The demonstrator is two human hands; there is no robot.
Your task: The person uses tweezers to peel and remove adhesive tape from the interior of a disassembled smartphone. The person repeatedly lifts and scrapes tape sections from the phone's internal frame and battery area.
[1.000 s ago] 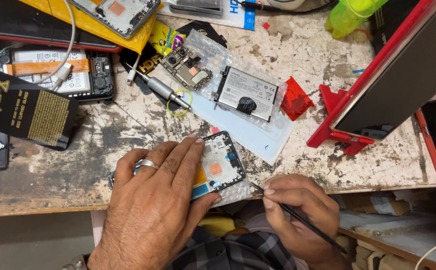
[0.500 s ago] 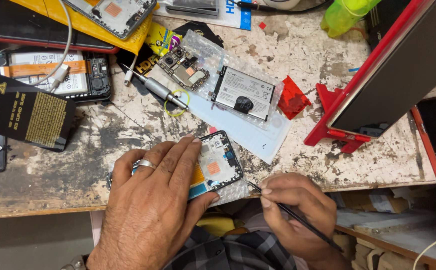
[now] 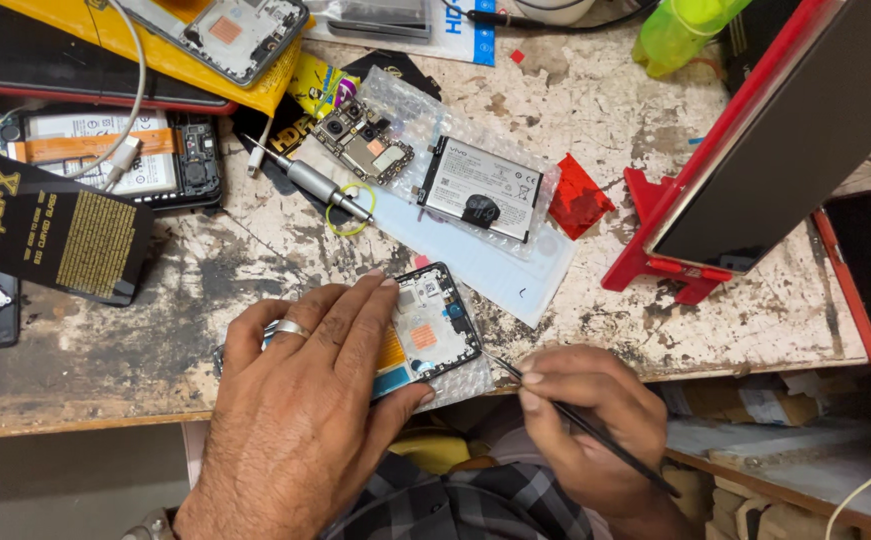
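The open phone [image 3: 425,330] lies near the front edge of the worn workbench [image 3: 655,300], with its back cover off so the small parts inside show. It rests on a bit of bubble wrap [image 3: 460,378].

The left hand [image 3: 305,420] lies flat on the open phone. Its fingers are spread a little and press down on the phone's left side. One finger wears a silver ring [image 3: 288,328].

The right hand [image 3: 585,430] is just to the right of the open phone. Its thumb and fingers are pinched on a thin black tool [image 3: 595,432]. The tip of the tool sits right at the lower right corner of the open phone, but I cannot tell if it touches.

Behind the open phone lies a white sheet [image 3: 485,265]. On it sit a flat battery [image 3: 480,188] and a small circuit board [image 3: 363,143]. A silver screwdriver [image 3: 315,185] lies behind the open phone too, next to a little yellow ring [image 3: 349,212].

Far to the left of the open phone is a black and gold box [image 3: 45,225]. Behind that box lies another opened phone [image 3: 125,155] with a white cable [image 3: 125,100] over it. To the right of the open phone stands a red stand [image 3: 655,262] that holds a dark screen [image 3: 795,140].
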